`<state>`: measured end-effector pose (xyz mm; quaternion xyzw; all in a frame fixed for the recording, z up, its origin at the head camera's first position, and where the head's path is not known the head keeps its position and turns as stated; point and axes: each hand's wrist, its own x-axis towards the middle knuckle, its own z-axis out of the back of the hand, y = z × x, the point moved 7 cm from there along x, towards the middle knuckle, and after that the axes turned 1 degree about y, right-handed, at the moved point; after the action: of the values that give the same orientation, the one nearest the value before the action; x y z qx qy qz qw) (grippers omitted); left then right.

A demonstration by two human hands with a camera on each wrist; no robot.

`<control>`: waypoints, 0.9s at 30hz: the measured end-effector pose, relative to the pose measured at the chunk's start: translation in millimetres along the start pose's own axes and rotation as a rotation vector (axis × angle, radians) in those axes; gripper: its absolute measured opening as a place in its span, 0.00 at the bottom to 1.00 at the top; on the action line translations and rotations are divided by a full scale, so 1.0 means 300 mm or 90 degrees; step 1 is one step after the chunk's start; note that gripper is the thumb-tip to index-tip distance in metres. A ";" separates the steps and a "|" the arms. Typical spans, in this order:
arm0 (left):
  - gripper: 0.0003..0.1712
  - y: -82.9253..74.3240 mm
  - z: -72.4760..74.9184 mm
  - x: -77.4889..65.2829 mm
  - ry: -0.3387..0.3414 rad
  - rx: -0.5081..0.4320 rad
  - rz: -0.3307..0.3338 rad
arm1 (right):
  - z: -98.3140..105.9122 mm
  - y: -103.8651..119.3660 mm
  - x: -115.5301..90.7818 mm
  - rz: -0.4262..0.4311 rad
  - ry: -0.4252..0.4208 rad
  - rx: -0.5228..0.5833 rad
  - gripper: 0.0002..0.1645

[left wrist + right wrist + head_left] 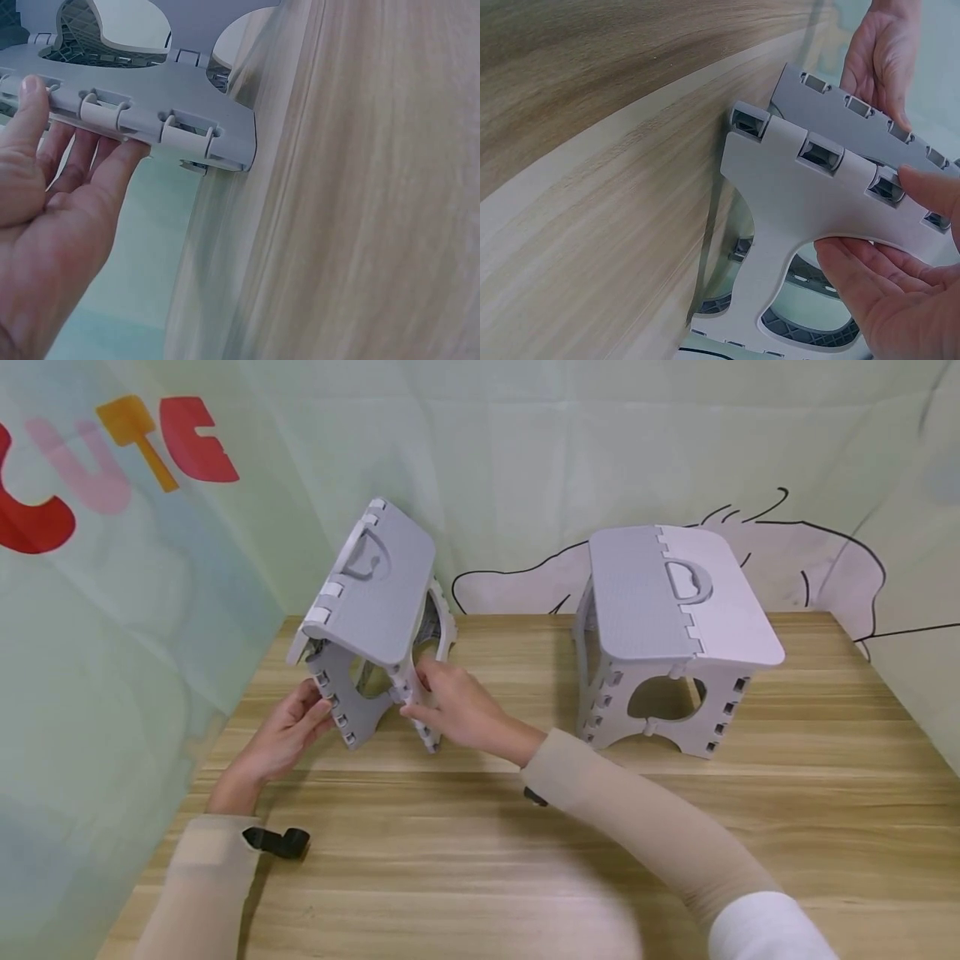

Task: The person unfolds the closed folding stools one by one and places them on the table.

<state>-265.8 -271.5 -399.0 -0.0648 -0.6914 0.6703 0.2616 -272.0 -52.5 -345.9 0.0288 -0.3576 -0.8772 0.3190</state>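
A grey and white folding step stool [386, 589] stands at the left, partly folded, its top raised into a ridge and its legs bent inward. My left hand [288, 731] grips the hinged edge of its left leg panel, thumb on one side and fingers on the other, as the left wrist view shows of the leg panel [142, 112]. My right hand [465, 706] holds the other leg panel [780, 180], fingers in the cutout and thumb on the hinged edge. The stool's far side is mostly hidden.
A second folding step stool [682, 593] stands fully unfolded to the right, its carry handle on top. Both stools are on a wooden table [420, 860]. A printed cloth backdrop [510, 468] rises behind and at the left of the table.
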 end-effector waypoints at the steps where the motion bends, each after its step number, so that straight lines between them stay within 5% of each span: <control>1: 0.22 0.002 0.000 0.001 0.001 0.002 0.000 | 0.001 -0.001 -0.001 0.001 -0.001 -0.002 0.20; 27: 0.20 0.001 -0.003 0.003 0.002 0.005 0.009 | 0.023 -0.012 -0.031 0.002 -0.012 -0.011 0.21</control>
<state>-266.2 -270.3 -399.2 -0.0702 -0.6878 0.6747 0.2583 -268.4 -41.0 -344.8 0.0170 -0.3535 -0.8798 0.3175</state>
